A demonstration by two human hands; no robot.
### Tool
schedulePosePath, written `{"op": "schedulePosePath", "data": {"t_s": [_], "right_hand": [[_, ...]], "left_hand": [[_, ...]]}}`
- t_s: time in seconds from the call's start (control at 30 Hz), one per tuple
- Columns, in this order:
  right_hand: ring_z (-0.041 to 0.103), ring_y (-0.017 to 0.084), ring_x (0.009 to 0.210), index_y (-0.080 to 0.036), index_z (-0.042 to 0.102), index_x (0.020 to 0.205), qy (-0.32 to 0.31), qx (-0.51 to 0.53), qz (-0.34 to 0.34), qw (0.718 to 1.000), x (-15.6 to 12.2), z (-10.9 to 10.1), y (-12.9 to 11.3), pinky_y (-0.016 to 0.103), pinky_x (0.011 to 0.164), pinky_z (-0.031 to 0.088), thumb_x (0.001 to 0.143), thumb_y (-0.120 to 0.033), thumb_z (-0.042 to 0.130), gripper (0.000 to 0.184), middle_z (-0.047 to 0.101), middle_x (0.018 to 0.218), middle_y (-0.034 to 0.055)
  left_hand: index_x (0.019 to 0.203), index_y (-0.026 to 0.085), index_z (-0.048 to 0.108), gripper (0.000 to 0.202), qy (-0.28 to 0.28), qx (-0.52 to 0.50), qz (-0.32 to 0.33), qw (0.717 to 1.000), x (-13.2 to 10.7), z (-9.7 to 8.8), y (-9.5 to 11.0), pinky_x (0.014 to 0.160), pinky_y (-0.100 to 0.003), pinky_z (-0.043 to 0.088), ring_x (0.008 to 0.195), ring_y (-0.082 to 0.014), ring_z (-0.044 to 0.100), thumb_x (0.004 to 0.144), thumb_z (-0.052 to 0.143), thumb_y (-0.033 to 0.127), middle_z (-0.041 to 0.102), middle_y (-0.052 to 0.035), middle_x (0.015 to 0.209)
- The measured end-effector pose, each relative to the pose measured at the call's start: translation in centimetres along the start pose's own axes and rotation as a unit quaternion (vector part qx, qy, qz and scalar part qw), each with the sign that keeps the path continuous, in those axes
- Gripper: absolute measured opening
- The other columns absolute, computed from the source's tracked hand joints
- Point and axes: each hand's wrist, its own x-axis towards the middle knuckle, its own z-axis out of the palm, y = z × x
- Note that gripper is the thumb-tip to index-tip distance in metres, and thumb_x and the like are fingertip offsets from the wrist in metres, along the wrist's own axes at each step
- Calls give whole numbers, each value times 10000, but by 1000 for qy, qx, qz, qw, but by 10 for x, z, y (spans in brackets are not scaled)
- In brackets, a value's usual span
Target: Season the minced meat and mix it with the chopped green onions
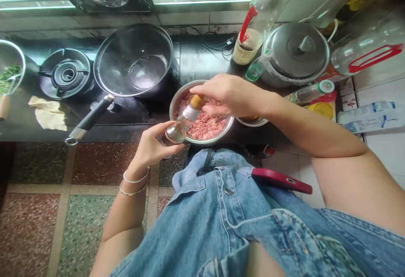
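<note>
Gripping glass bottle (pixel 189 117) with left hand (pixel 154 145), cap (pixel 197 101) with right hand (pixel 228 95), above bowl (pixel 172 109) of mince (pixel 206 127), wok (pixel 126 49) at its 10 o'clock.

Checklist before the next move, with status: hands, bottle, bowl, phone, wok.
1. Left hand holding the bottle near its lower end: ok.
2. Right hand on the gold-coloured top: ok.
3. Top positioned over the bowl of minced meat: ok.
4. Top loosened: cannot tell.
5. Phone fully tucked into the denim garment: not ok, it sticks out.
6. No flame under the wok: cannot tell, hidden.
</note>
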Motion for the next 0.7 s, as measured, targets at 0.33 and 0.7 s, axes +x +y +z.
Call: {"op": "schedulePosePath", "data": {"t_s": [0.33, 0.7], "right_hand": [[563, 222, 908, -35, 516, 1149, -51, -198, 13, 979, 10, 26, -18, 386, 827, 421, 977, -157, 305, 298, 611, 998, 149], [540, 256, 918, -24, 441, 1140, -80, -253, 37, 963, 24, 71, -10, 370, 741, 423, 956, -58, 158, 340, 580, 971, 187]], "left_hand": [[1153, 139, 717, 602, -1, -8, -50, 999, -10, 11, 2, 874, -382, 569, 918, -250, 698, 621, 846, 391, 740, -99, 1045], [1154, 105, 706, 618, -7, -38, -109, 993, -10, 23, -15, 871, -377, 566, 921, -258, 695, 603, 838, 352, 748, -99, 1047]]}}
